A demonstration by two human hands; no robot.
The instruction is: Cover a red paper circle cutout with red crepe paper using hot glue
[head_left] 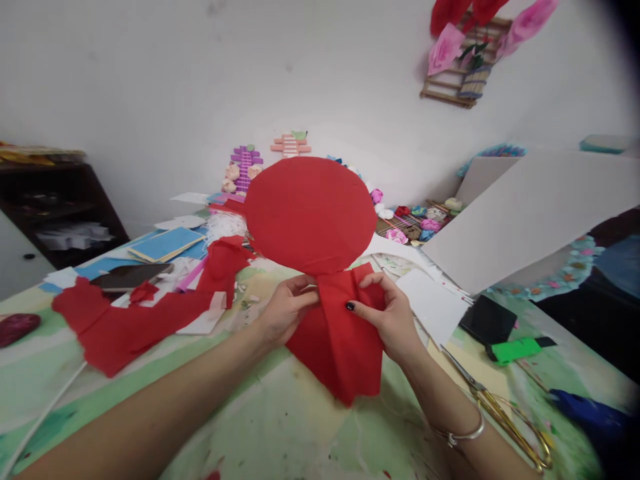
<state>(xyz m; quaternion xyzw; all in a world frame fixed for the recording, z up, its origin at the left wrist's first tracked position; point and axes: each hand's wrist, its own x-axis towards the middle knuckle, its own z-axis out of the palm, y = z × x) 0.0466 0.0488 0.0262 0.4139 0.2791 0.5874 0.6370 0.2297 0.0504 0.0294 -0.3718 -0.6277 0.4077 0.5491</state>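
Observation:
A large red disc (pixel 313 213) stands upright above the table, facing me. Below its lower edge hangs a folded red sheet (pixel 345 340), paper or thin cloth, with pleats running down it. My left hand (pixel 293 303) pinches the sheet's upper left edge, close under the disc. On the other side my right hand (pixel 387 307) grips the sheet's upper right part, thumb in front and fingers bent over the edge. The disc and sheet meet between my hands; how they are joined I cannot tell. Some fingertips are hidden behind the red material.
Red scraps (pixel 145 327) lie to the left near a dark phone (pixel 133 277) and blue cards (pixel 167 244). Gold-handled scissors (pixel 493 400), a green cutter (pixel 517 350) and a black box (pixel 487 320) are at the right. Large white boards (pixel 525 220) lean behind them.

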